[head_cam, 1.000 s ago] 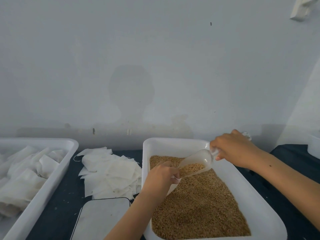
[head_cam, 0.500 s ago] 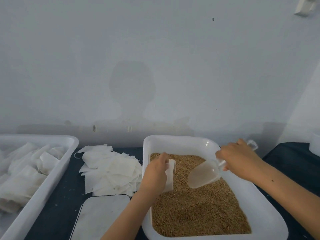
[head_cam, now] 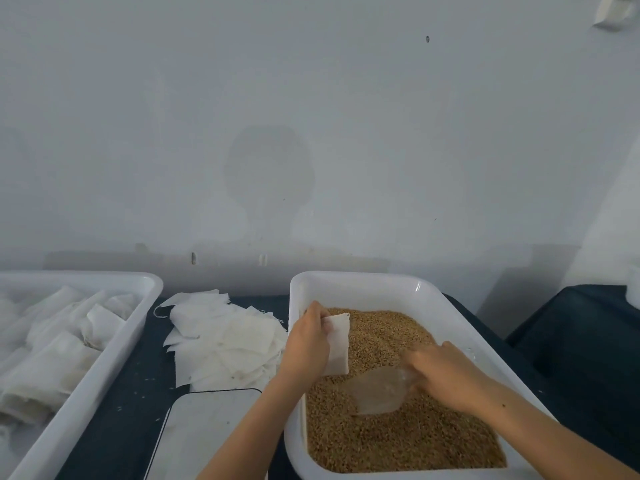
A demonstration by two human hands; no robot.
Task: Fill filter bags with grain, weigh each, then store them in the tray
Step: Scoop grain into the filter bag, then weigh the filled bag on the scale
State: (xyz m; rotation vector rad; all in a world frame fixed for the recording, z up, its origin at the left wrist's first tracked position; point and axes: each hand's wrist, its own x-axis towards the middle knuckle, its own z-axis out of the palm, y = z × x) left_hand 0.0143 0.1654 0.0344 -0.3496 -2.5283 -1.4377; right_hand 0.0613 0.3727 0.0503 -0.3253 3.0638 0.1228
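Note:
A white tub (head_cam: 363,282) in front of me holds brown grain (head_cam: 398,438). My left hand (head_cam: 306,344) pinches a small white filter bag (head_cam: 337,344) upright over the tub's left side. My right hand (head_cam: 446,375) grips the handle of a clear plastic scoop (head_cam: 379,391), whose mouth lies low on the grain, pointing left and toward me. A white tray (head_cam: 138,306) at the left holds several filled bags (head_cam: 52,351). The flat white scale (head_cam: 204,431) sits at the bottom, left of the tub.
A loose pile of empty filter bags (head_cam: 221,337) lies on the dark table (head_cam: 114,431) between tray and tub. A grey wall rises close behind. Part of a white container (head_cam: 633,285) shows at the right edge.
My right hand has swung the scoop away from the bag and down onto the grain. My left hand has drawn the bag back toward the tub's left wall.

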